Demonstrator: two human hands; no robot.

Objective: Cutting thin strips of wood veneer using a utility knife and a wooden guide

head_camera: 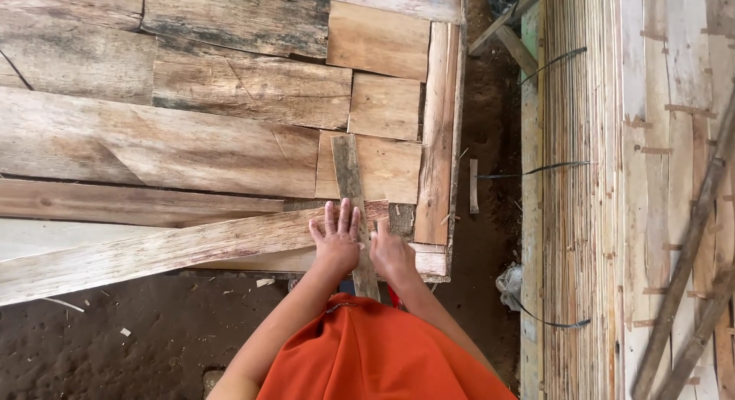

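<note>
My left hand (pixel 337 235) lies flat, fingers spread, on a long pale veneer sheet (pixel 153 251) at the near edge of a stack of thin wood sheets (pixel 191 147). My right hand (pixel 392 251) rests beside it on the sheets, fingers bent, just right of a narrow grey wood strip (pixel 351 186) that runs between both hands toward me. Neither hand clearly grips anything. My orange sleeves and shirt (pixel 367 354) fill the bottom centre.
A tall vertical strip (pixel 438 132) borders the stack's right side. Dark earth floor (pixel 115 339) lies below and in a gap (pixel 490 140) to the right. A bundled stack of thin sheets (pixel 582 193) with black straps and leaning poles (pixel 689 293) stands at right.
</note>
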